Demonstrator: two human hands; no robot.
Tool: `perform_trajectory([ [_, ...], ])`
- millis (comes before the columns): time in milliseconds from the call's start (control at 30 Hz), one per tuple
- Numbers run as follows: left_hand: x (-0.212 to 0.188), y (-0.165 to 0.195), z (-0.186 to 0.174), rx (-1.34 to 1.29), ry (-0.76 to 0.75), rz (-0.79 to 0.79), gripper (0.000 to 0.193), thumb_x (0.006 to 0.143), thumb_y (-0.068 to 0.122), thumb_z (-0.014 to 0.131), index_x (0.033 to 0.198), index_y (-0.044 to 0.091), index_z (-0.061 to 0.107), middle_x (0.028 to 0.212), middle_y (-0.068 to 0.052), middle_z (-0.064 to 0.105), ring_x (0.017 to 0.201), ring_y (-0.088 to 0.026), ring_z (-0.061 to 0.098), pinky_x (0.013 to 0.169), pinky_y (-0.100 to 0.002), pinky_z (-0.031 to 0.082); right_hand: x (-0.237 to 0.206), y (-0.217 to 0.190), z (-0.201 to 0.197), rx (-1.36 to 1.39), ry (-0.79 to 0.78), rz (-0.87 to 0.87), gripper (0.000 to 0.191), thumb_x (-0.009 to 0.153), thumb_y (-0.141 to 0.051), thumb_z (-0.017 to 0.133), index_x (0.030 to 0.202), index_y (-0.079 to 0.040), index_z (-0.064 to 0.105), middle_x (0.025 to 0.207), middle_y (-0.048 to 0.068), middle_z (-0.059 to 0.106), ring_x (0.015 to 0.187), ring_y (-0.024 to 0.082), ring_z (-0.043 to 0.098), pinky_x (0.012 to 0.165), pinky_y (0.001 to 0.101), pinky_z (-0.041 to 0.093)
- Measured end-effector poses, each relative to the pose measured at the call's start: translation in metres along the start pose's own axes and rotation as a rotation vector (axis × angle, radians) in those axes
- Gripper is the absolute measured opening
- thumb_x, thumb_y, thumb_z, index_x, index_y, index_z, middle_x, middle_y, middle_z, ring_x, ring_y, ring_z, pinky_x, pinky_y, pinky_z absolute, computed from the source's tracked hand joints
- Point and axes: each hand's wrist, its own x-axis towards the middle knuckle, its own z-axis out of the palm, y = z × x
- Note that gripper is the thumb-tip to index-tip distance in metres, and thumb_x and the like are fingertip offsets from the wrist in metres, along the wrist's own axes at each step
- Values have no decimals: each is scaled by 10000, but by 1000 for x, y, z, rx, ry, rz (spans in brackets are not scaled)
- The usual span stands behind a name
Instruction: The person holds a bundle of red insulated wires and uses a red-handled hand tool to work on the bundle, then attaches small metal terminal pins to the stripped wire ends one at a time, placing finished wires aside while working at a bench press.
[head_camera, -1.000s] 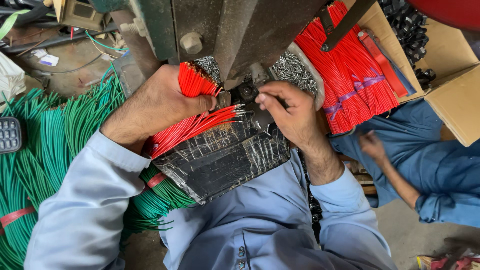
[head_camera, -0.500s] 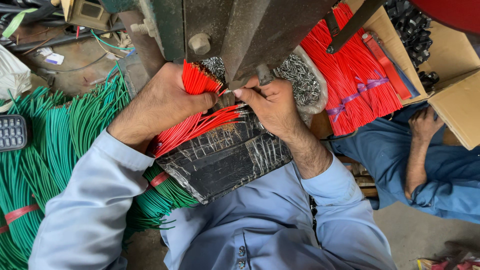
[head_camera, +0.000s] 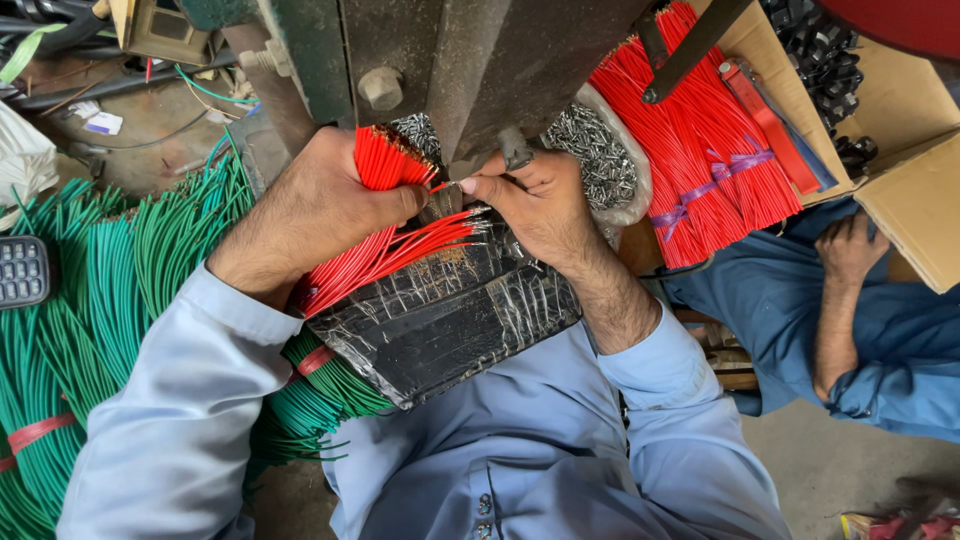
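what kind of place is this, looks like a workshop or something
Most likely a small wire-assembly workshop: the left hand grips a bunch of red wires at a heavy metal press, with green wire bundles and a bag of metal terminals alongside.

Bright red wires (head_camera: 385, 215) fan out of the left hand (head_camera: 315, 205) over a glossy black taped block (head_camera: 450, 315). Green wire bundles (head_camera: 110, 270) carry red bands. More red wires (head_camera: 700, 150) are tied in purple. Sleeves (head_camera: 190, 420) are pale blue; silver metal bits (head_camera: 600, 150) glint.
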Motion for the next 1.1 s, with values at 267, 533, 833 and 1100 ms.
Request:
perform_trajectory([
  [267, -1, 2, 0, 10, 4, 12, 140, 842, 61, 705, 969, 7, 729, 746, -47, 706, 711, -88, 622, 660, -298, 544, -5, -4, -1, -25, -16, -25, 34, 1002, -26, 742, 1009, 4, 726, 893, 44, 722, 834, 83, 660, 743, 250, 560],
  [533, -1, 3, -2, -29, -31, 22, 137, 856, 107, 725, 962, 22, 733, 785, -20, 722, 753, -93, 654, 719, -286, 550, -31, -47, -41, -79, -159, 21, 121, 983, -45, 691, 1094, -18, 732, 1054, 73, 747, 952, 146, 733, 827, 292, 611],
  [833, 1, -2, -1, 20, -50, 75, 139, 848, 106, 746, 960, 24, 738, 782, -37, 723, 734, -112, 658, 704, -290, 553, -42, -52, -52, -585, -279, -169, 104, 861, -68, 763, 957, -37, 736, 989, 108, 693, 973, 261, 683, 874, 377, 537],
  [1100, 1, 0, -1, 5, -68, 77, 145, 857, 124, 753, 962, 26, 732, 764, -34, 710, 717, -102, 632, 675, -298, 545, -34, -37, -43, -352, -116, -1, 160, 981, 41, 633, 1120, -2, 700, 1019, 99, 712, 959, 190, 730, 855, 300, 593],
])
